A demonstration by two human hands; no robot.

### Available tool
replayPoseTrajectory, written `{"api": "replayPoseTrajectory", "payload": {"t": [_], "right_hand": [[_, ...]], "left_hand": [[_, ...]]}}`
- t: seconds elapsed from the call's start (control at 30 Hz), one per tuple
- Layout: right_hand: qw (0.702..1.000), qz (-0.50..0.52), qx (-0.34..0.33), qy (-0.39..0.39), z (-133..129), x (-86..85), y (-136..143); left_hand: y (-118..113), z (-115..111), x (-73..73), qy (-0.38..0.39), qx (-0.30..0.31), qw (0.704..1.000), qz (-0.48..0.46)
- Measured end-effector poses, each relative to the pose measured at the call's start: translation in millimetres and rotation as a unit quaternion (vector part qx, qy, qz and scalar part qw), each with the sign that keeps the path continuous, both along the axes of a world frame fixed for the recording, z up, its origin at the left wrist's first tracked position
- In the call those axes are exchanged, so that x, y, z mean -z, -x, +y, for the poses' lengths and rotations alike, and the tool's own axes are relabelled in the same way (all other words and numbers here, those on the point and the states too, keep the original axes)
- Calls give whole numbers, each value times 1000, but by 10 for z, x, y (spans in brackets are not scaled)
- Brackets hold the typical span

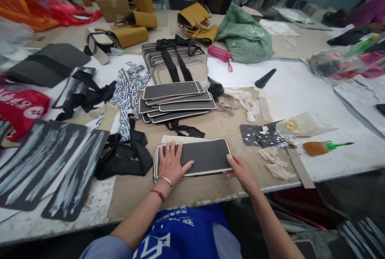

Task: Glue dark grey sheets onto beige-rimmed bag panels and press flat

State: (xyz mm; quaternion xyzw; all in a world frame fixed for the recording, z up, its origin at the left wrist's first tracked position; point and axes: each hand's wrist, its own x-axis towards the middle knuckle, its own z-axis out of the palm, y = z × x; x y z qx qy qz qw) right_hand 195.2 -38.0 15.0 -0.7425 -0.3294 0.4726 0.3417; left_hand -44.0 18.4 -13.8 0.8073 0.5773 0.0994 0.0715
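A small stack of dark grey panels with pale edges (207,155) lies in front of me near the table's front edge. Flat on the left part of the top panel rests my left hand (172,160), its fingers spread. My right hand (240,169) pinches the panel's right edge, thumb on top and fingers below. Just beyond is a taller, uneven pile of similar panels (174,90). Behind that stands a bundle of beige-edged pieces (153,64) with black straps across it. Black fabric strips (126,158) lie to the left of my left hand.
Glue-streaked dark sheets (33,162) cover the left side. At right are a spotted black card (255,135), an amber bottle with a green nozzle (315,148) and a black tapered tool (265,78). Mustard bags (192,14) and a green plastic bag (245,36) stand farther back; another person's hands are beyond.
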Motion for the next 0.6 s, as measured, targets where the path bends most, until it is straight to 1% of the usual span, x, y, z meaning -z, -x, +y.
{"api": "replayPoseTrajectory", "payload": {"t": [0.07, 0.13, 0.17, 0.23, 0.3, 0.37, 0.4, 0.5, 0.6], "right_hand": [[999, 35, 19, 26, -19, 69, 31], [999, 28, 18, 13, -29, 118, 53], [1000, 20, 12, 5, -33, 128, 61], [1000, 6, 3, -2, -44, 125, 69], [1000, -2, 5, -7, -63, 111, 70], [1000, -1, 15, -12, -88, 102, 68], [1000, 1, 20, -14, -102, 101, 65], [1000, 0, 19, -18, -139, 101, 63], [1000, -5, 8, -28, -153, 88, 84]], "left_hand": [[16, 14, 5, 8, -1, 999, -34], [81, 35, -12, 19, -14, 995, -99], [138, 44, -25, 21, -31, 989, -145], [297, 47, -51, 13, -88, 966, -242], [485, 15, -53, 2, -163, 937, -309], [652, -52, -22, 14, -227, 914, -337], [714, -93, 3, 28, -248, 906, -343], [793, -207, 71, 72, -267, 894, -352], [762, -265, 78, 100, -279, 888, -351]]}}
